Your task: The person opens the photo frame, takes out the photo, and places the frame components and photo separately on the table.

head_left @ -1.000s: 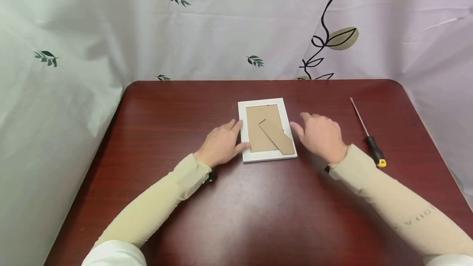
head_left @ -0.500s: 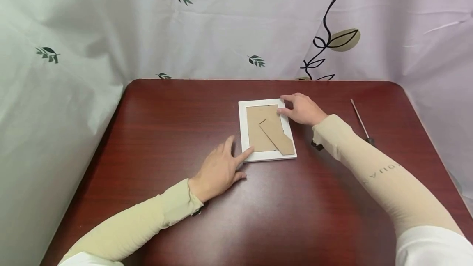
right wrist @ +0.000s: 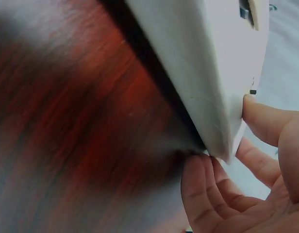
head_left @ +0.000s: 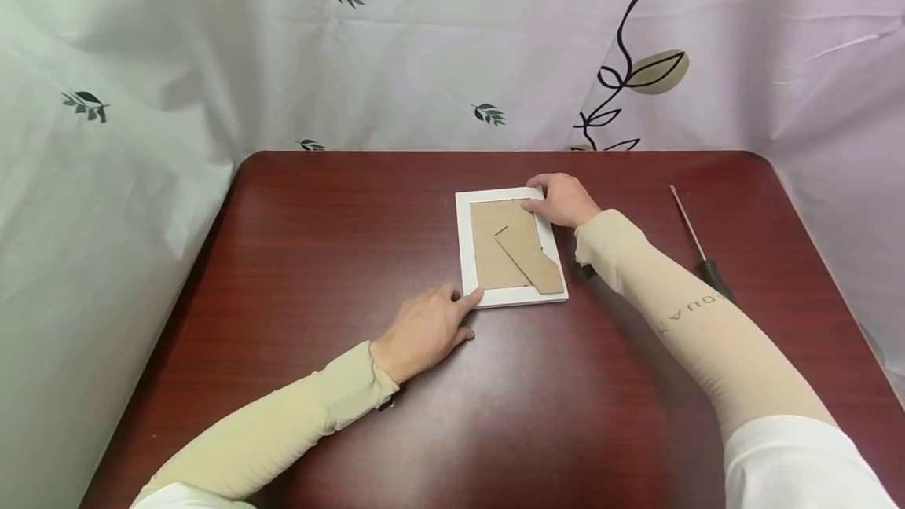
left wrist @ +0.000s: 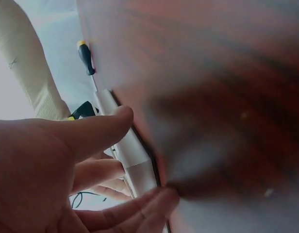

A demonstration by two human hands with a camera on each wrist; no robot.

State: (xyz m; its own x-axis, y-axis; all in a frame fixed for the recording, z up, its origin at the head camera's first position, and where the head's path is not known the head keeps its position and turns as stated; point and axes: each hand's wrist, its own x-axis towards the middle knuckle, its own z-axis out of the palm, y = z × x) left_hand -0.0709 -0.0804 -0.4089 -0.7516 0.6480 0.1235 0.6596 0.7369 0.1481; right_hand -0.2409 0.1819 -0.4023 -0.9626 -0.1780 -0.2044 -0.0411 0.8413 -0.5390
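A white picture frame (head_left: pixel 465 251) lies face down on the table, its brown backing board (head_left: pixel 491 258) and slanted stand leg (head_left: pixel 533 261) facing up. My left hand (head_left: pixel 422 330) is at the near left corner; its index finger rests on the border and other fingers touch the side edge. In the left wrist view, the left thumb (left wrist: pixel 103 128) stands apart from the frame. My right hand (head_left: pixel 568 199) grips the far right corner. The right wrist view shows its thumb (right wrist: pixel 261 119) on the back face and its other fingers (right wrist: pixel 203 189) at the edge.
A screwdriver (head_left: pixel 687 222) with a black handle lies on the right of the dark red table (head_left: pixel 332 234); the right forearm partly covers it. A pale curtain (head_left: pixel 424 45) with leaf prints hangs behind the table and along its sides.
My right hand has moved from beside the frame to its far right corner and taken hold there. My left hand has slid down the left side to the near corner. The frame stays in place.
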